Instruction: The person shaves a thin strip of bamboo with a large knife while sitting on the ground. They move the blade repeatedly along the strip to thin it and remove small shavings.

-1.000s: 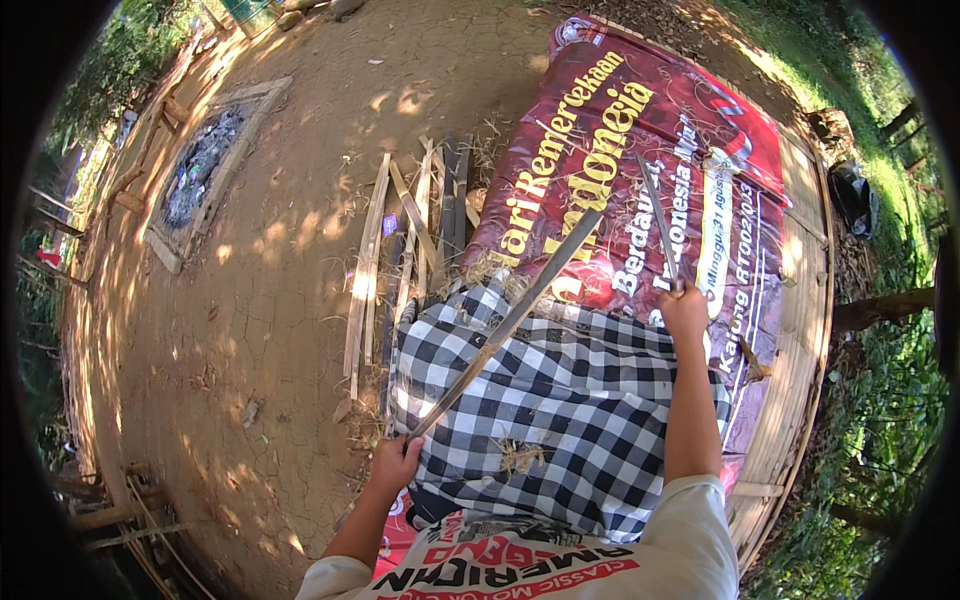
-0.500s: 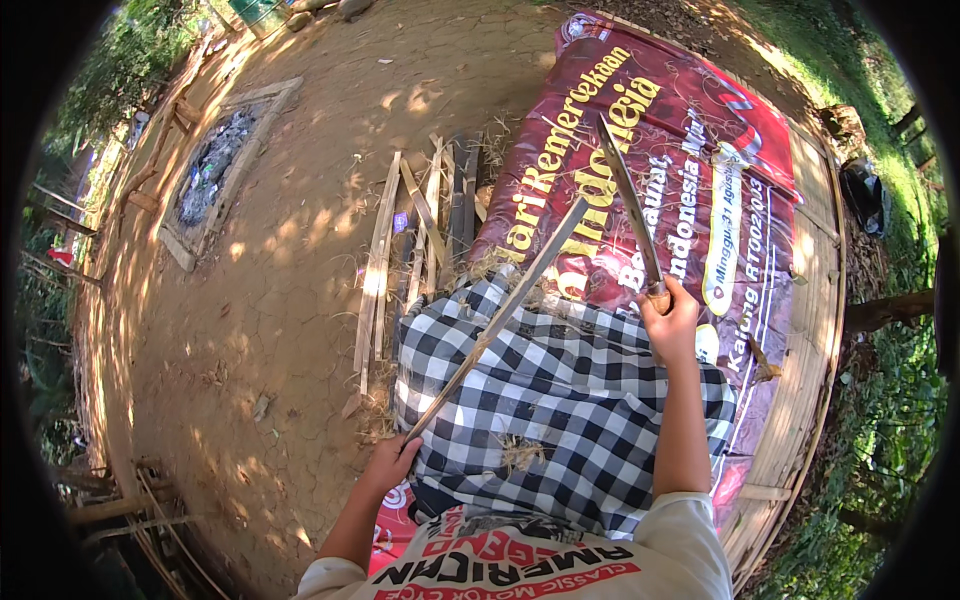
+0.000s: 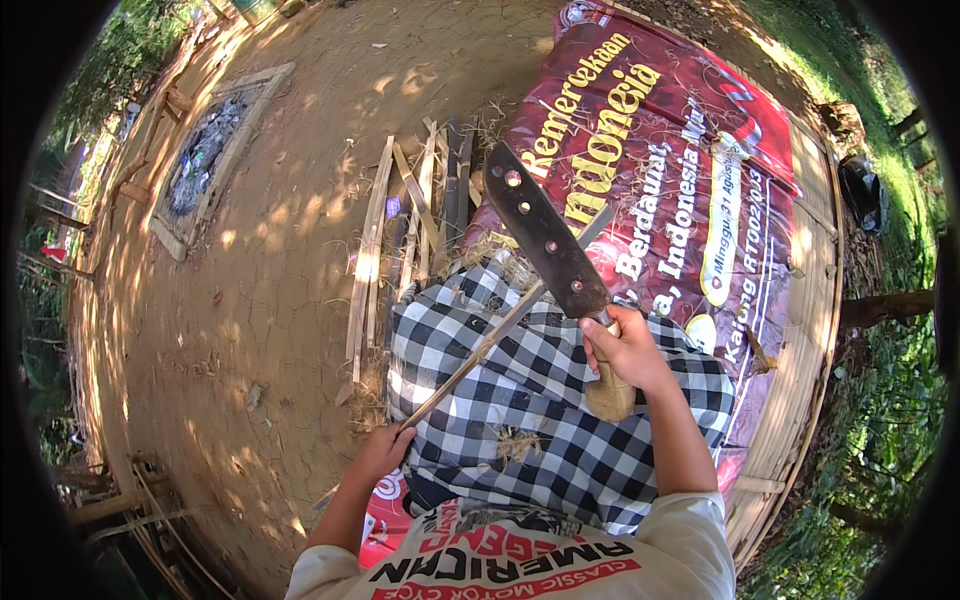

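Note:
My left hand (image 3: pixel 382 452) is closed round the near part of a long, thin bamboo strip (image 3: pixel 468 368), which slants away to the right over my lap. In my right hand (image 3: pixel 632 352) is a machete (image 3: pixel 548 238), gripped at its pale wooden handle. Its dark, broad blade has several holes and points far left, flat side toward me. The blade passes over the strip's far part and hides a piece of it; I cannot tell whether they touch. A black-and-white checked cloth (image 3: pixel 470 400) covers my legs, with fibrous shavings (image 3: pixel 515 446) on it.
Several wooden slats (image 3: pixel 372 255) lie on the bare earth left of the cloth. A maroon printed banner (image 3: pixel 690 130) covers a bamboo platform (image 3: pixel 800 350) at the right. Farther left is a framed ash pit (image 3: pixel 208 160). A black bag (image 3: pixel 863 195) lies beyond the platform.
The machete has swung left and turned from nearly edge-on to flat side showing, now across the strip. My right hand has moved left and nearer me. The strip's far end has shifted slightly right.

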A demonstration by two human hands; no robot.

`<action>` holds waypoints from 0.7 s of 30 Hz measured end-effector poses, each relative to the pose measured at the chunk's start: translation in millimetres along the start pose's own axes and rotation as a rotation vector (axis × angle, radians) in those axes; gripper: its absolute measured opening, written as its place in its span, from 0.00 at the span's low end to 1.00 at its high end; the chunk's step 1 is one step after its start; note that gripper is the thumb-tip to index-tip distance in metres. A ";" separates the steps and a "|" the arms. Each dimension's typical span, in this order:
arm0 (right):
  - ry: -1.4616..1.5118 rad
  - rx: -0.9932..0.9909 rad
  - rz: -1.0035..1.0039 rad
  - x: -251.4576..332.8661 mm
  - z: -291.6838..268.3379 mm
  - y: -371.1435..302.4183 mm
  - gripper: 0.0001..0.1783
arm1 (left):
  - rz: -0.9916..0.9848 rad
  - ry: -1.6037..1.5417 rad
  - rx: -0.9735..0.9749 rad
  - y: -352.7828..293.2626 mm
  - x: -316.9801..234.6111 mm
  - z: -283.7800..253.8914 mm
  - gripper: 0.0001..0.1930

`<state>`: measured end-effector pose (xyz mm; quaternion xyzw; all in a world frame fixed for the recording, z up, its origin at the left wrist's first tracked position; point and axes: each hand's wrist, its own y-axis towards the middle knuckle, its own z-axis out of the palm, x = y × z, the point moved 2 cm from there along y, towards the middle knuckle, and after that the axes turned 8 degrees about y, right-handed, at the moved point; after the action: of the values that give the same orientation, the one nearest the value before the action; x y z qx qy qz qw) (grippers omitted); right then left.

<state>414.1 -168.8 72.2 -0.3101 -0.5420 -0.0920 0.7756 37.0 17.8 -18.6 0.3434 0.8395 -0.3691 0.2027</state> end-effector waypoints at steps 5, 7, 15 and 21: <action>0.125 -0.088 0.127 -25.2 5.9 -4.3 0.11 | -0.008 -0.005 0.016 3.9 -1.7 -5.9 0.17; 0.116 -0.084 0.116 -25.5 5.3 -6.4 0.11 | -0.012 -0.017 0.035 5.6 -4.8 -8.1 0.16; 0.170 -0.171 0.073 -20.2 0.4 2.2 0.08 | 0.034 -0.041 0.023 7.8 -10.0 -10.7 0.15; -0.107 0.096 0.242 -35.4 17.4 -18.9 0.08 | 0.050 -0.075 -0.011 5.5 -1.5 -5.2 0.15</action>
<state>377.4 -180.5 51.4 -0.3399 -0.5451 0.0449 0.7650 41.5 23.8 -17.0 0.3492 0.8243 -0.3720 0.2452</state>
